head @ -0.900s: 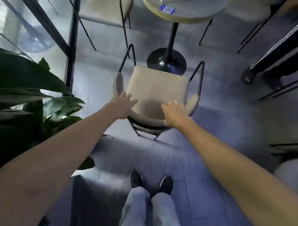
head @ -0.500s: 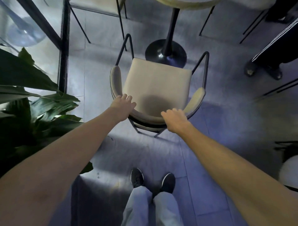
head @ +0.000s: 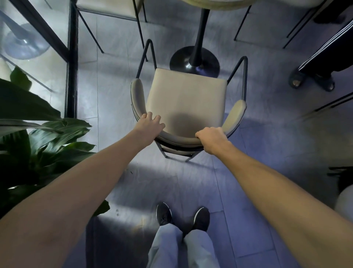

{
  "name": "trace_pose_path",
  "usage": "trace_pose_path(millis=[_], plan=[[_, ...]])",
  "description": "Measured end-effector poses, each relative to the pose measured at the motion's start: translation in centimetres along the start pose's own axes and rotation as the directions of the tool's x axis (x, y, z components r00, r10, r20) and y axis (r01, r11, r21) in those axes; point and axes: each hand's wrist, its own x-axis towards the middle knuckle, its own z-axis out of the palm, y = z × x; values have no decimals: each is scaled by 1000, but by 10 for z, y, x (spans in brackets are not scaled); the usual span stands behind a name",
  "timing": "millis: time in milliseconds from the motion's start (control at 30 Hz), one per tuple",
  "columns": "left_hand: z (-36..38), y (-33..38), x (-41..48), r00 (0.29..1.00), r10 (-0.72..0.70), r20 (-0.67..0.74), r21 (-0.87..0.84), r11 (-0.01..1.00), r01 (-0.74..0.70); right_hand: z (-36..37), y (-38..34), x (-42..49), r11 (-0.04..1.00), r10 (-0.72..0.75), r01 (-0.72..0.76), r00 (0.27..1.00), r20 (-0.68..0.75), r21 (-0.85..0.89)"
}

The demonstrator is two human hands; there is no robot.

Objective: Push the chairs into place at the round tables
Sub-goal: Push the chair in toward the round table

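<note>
A beige armchair point(head: 184, 99) with a black metal frame stands in front of me, its seat facing the round table. Only the table's black pedestal base point(head: 194, 59) and a sliver of its pale top point(head: 215, 2) at the upper edge show. My left hand point(head: 150, 124) rests over the left end of the curved backrest, fingers wrapped on it. My right hand point(head: 213, 138) is clenched on the right part of the same backrest. The chair's front edge lies just short of the pedestal base.
A large leafy plant point(head: 38, 137) stands at my left, beside a black-framed glass wall point(head: 71, 57). Another beige chair point(head: 108, 7) sits at the far left of the table. A person's legs and sandalled feet point(head: 309, 78) stand at the right. My own feet point(head: 181, 216) are below.
The chair has slid forward toward the table's pedestal. Both hands stay on the backrest, and my right hand has closed more tightly on it.
</note>
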Motion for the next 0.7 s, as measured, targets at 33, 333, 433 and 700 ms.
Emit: trace_pose_path(millis=[33, 333, 433, 700], plan=[[-2, 1, 4, 1000, -3, 1, -1, 1000, 3, -1, 5, 2, 1000, 2, -2, 1000, -3, -4], [-30, -3, 57, 1000, -26, -16, -33, 999, 25, -10, 56, 38, 1000, 2, -2, 999, -37, 1], [-40, -5, 75, 999, -48, -6, -49, 998, 48, -19, 73, 51, 1000, -21, 21, 999, -30, 3], [-66, -13, 128, 996, -88, -9, -43, 995, 87, -33, 124, 91, 999, -46, 47, 998, -37, 17]])
